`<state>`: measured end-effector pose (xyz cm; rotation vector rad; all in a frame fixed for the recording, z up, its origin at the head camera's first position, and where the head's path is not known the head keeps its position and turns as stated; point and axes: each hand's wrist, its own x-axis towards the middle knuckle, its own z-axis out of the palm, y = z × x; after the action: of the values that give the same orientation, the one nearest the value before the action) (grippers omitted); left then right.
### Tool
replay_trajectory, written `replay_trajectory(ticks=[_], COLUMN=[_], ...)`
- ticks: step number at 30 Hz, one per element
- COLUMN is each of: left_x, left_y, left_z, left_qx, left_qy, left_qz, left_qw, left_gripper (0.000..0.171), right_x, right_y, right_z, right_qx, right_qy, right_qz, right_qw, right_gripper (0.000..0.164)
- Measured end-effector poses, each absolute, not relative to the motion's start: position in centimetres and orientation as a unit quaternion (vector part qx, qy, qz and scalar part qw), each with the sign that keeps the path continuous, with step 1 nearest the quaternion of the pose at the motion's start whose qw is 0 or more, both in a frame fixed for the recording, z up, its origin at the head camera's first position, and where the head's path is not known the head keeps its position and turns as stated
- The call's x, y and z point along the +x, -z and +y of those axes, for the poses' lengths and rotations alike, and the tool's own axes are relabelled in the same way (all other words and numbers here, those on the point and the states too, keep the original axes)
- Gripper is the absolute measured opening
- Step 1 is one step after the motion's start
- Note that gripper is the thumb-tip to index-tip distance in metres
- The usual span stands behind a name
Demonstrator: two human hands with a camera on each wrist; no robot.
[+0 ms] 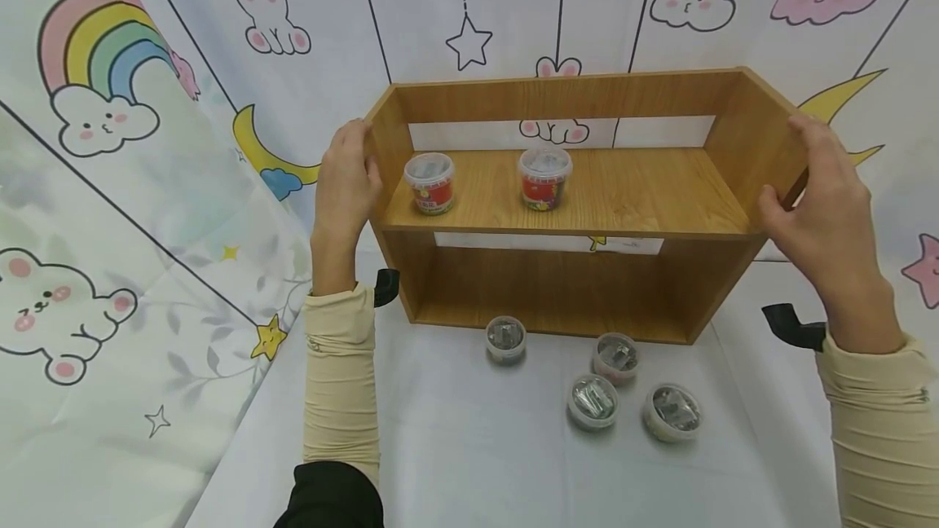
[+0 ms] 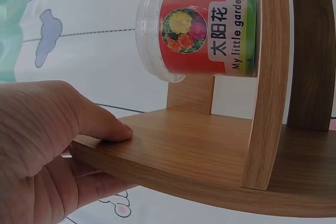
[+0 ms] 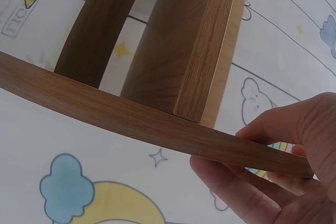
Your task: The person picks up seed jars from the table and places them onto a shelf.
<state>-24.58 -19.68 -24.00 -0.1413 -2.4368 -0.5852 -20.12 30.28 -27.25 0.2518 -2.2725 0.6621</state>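
A two-tier wooden shelf (image 1: 609, 186) stands in front of me, gripped at both ends. My left hand (image 1: 345, 186) pinches its left side panel, thumb inside and fingers outside, as the left wrist view shows. Around the right side panel (image 3: 131, 121) my right hand (image 1: 829, 210) closes its thumb and fingers. On the upper board sit two small clear-lidded cups with red labels: one cup (image 1: 430, 183) near the left end, another cup (image 1: 544, 178) left of the middle. The left cup's label (image 2: 199, 30) shows flowers and reads "My little garden".
Several similar lidded cups stand on the white tabletop before the shelf: one cup (image 1: 505, 340) by its lower edge, and a group with a cup (image 1: 592, 402) and a cup (image 1: 672, 412) to the right. A patterned cloth (image 1: 147, 226) hangs behind and at left.
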Motion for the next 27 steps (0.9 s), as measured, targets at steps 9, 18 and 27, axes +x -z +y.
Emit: replay_trajectory(ticks=[9, 18, 27], left_x=[-24.5, -24.5, -24.6], left_y=[24.0, 24.0, 23.9], left_z=[-19.7, -19.9, -19.8], left_qx=[-0.057, -0.061, -0.057], left_qy=[0.221, 0.235, 0.238], left_qz=[-0.921, -0.915, -0.916], left_qw=[0.317, 0.322, 0.319], left_gripper=[0.043, 0.043, 0.043], right_x=[-19.9, -19.9, -18.4], right_y=[27.1, 27.5, 28.1], right_z=[30.1, 30.4, 30.5], right_qx=[0.099, 0.078, 0.081], right_qy=[-0.253, -0.267, -0.271], right_qz=[-0.888, -0.899, -0.895], right_qw=[0.372, 0.338, 0.345], right_gripper=[0.079, 0.083, 0.092])
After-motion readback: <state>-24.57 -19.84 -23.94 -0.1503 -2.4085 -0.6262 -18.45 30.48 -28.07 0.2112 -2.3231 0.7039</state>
